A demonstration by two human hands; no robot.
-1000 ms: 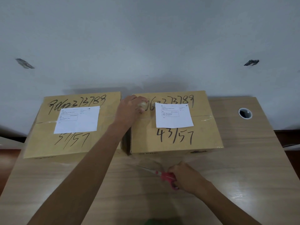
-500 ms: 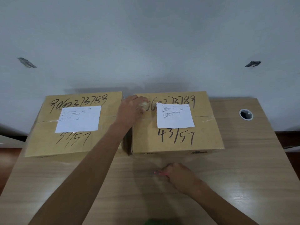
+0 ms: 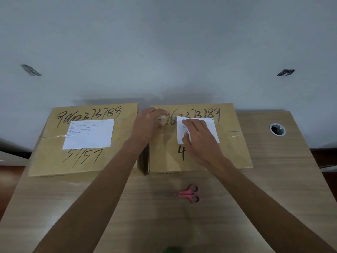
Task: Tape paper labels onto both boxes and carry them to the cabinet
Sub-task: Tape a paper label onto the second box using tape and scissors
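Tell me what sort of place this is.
Probably an office or small packing spot. Two cardboard boxes with handwritten numbers and loose paper labels sit on a wooden desk with a cable hole, against a plain wall; pink scissors lie nearby.

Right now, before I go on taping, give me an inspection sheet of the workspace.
Surface: wooden table, grommet hole at far right.
Job's things: left box and right box side by side against the wall; left label lies loose-looking; right label under the right hand; tape roll in the left hand.
Clutter: pink scissors lying on the table in front of the right box.
Hands: left hand grips the tape roll; right hand presses flat on the right label.
Cables: nothing seen.
Surroundings: white wall with two dark marks.
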